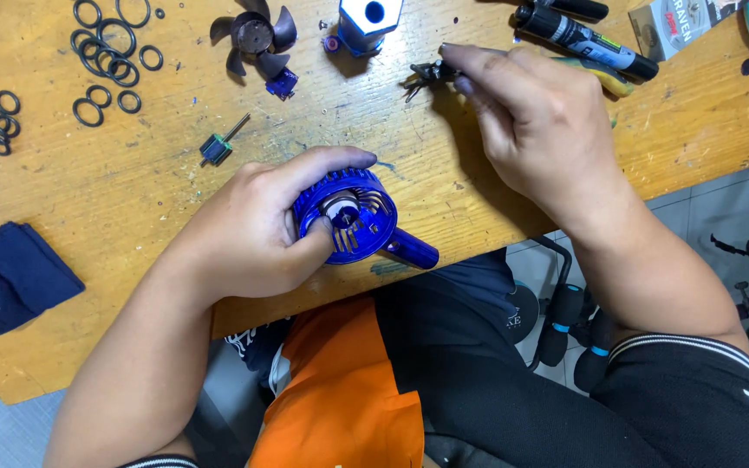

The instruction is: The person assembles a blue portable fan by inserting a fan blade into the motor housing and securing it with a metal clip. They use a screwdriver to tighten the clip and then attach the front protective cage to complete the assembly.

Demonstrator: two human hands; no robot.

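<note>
Head view shows my left hand (pixel 257 230) clamped around the blue fan housing (pixel 350 215) at the near edge of the wooden bench (pixel 132 199), while my right hand (pixel 530 121) pinches a small dark part (pixel 433 73) farther back. O-rings (pixel 101 52) and a fan impeller (pixel 255 36) lie beyond; the pinched part is too small to identify.

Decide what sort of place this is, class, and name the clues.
Probably a hobby or repair workbench: a scuffed wooden table holds loose black O-rings, a detached fan impeller, and the left hand grips a blue fan housing.
</note>
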